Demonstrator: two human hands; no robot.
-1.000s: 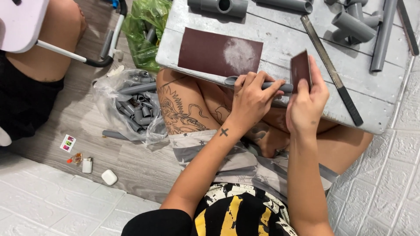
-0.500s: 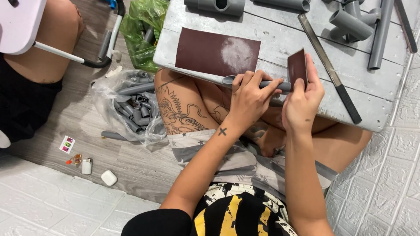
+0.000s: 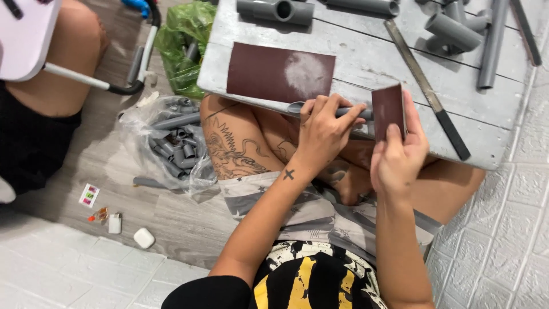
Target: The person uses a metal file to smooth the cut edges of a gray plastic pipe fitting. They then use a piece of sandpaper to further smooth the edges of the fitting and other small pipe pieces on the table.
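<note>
A small white card (image 3: 88,195) with pink and green patches is seen on the floor. 2 plastic bags, 1 clear (image 3: 137,123) and 1 green (image 3: 171,43), are seen nearby.
</note>
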